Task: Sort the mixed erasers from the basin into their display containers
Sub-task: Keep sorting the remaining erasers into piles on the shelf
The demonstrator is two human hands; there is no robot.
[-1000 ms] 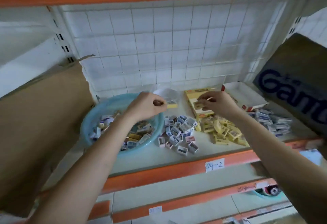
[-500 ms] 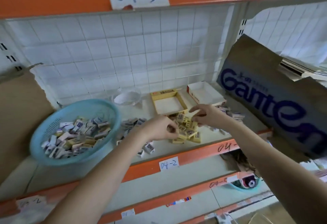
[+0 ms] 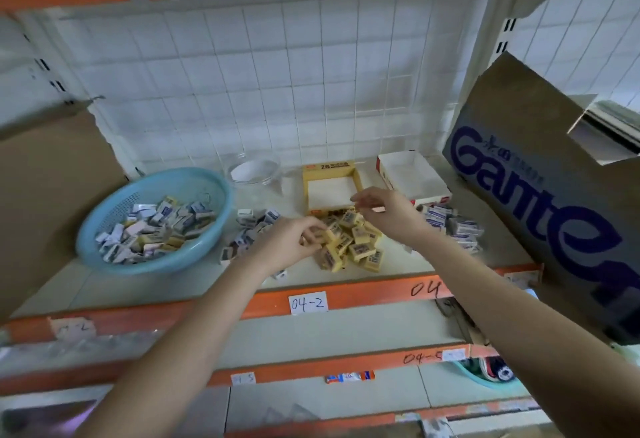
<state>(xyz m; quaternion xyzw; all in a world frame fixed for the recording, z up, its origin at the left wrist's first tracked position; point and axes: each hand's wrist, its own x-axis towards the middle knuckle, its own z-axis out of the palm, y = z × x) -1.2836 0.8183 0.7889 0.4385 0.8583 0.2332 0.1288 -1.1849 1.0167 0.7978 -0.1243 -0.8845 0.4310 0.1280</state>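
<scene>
The person is reaching both hands into the heap of yellow erasers [image 3: 356, 245] lying on the shelf [image 3: 173, 285] directly in front of the yellow display box [image 3: 330, 193]. The left hand [image 3: 291, 242] is working at the heap's left edge, its grip curled in and pinching one yellow eraser [image 3: 320, 234] between thumb and fingertips. The right hand [image 3: 389, 210] is hovering over the top of the heap, right at the yellow box's front lip, with its fingers drawn towards the thumb. I cannot tell whether that grip is holding anything. I am guessing the heap is sitting there so that each piece needs only a short lift into the matching box.

I am counting one blue basin [image 3: 156, 266], well to the left of the yellow box and carrying a mixed load too jumbled to number. Three display containers are standing in a row at the back: a clear round tub [image 3: 254, 171] just left of the yellow box, the yellow box itself, and a white-and-red box [image 3: 412, 178] just right of it. I am seeing no erasers in any of them. Three loose heaps are lying in front: blue-and-white erasers [image 3: 249, 229] to the front left of the yellow box, the yellow ones, and blue-sleeved erasers [image 3: 450, 226] to its front right. One Ganten carton [image 3: 554, 188] is leaning farther right.
</scene>
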